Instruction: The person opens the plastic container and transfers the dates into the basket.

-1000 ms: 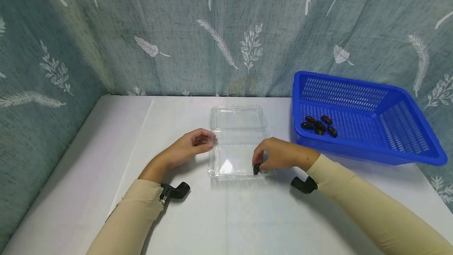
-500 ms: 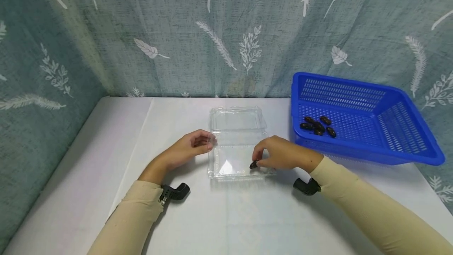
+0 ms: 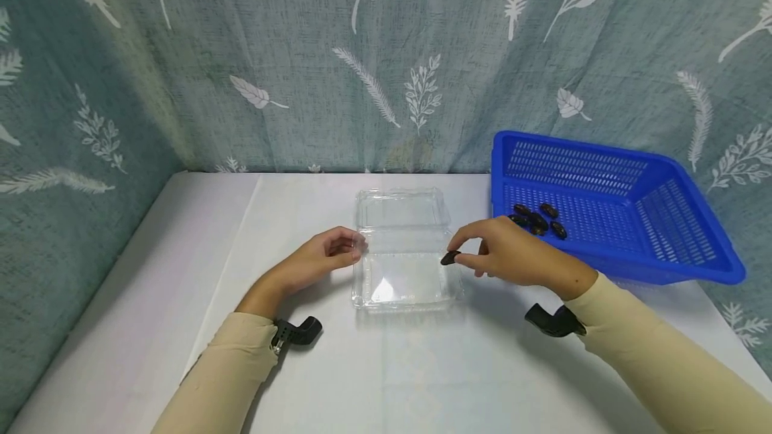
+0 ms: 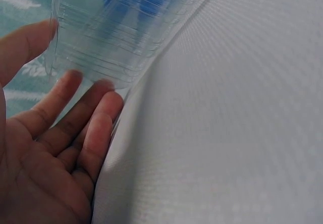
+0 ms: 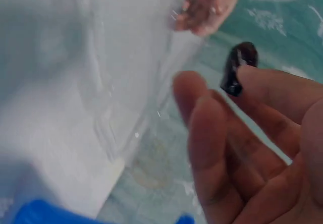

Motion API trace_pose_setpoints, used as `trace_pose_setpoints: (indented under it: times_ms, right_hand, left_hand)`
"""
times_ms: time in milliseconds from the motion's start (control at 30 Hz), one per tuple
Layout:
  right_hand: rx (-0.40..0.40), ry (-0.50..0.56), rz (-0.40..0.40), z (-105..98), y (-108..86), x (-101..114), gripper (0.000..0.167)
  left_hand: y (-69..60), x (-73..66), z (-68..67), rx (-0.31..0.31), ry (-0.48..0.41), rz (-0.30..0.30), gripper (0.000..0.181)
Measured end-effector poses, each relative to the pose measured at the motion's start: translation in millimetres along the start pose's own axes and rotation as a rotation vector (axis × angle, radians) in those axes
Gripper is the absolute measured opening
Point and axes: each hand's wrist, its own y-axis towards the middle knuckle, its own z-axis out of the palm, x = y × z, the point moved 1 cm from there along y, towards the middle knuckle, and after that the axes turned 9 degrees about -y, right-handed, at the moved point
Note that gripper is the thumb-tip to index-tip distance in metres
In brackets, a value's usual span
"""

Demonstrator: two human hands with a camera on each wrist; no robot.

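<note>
My right hand (image 3: 506, 253) pinches a dark, glossy date (image 3: 449, 258) between thumb and forefinger, above the right edge of a clear plastic clamshell container (image 3: 401, 280). The right wrist view shows that date (image 5: 240, 68) at the fingertips, the other fingers held loosely apart from it. The container lies on the white table, its lid (image 3: 398, 209) folded back flat. My left hand (image 3: 319, 256) rests at the container's left side. In the left wrist view, relaxed fingertips (image 4: 105, 85) touch the clear wall, with the thumb by the rim.
A blue slotted basket (image 3: 657, 263) stands at the back right, with several dark dates (image 3: 539, 221) in its left end. The white table (image 3: 241, 380) ends at a green leaf-patterned curtain (image 3: 289, 39) behind and to the left.
My right hand, low over the container's front right part, has lifted and moved right and back with the date still pinched. The left hand stays at the container's side.
</note>
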Motion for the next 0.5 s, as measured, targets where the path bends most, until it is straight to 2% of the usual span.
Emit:
trace_pose_setpoints:
  times_ms: [233,400,500]
  right_hand:
    - [-0.295,-0.037,-0.058,-19.9,-20.0,-13.0,0.017]
    - [-0.468,-0.040,-0.014,-30.0,-27.8,-28.6,0.016]
    - [-0.536,-0.070,0.044,-35.7,-33.2,-44.5,0.018]
  left_hand:
    - [2.7,-1.4,1.3,0.002,0.018,0.020,0.041]
    - [1.0,0.0,0.4,-0.013,0.024,0.007,0.042]
    - [0.5,2.2,2.3,-0.011,0.018,0.002,0.043]
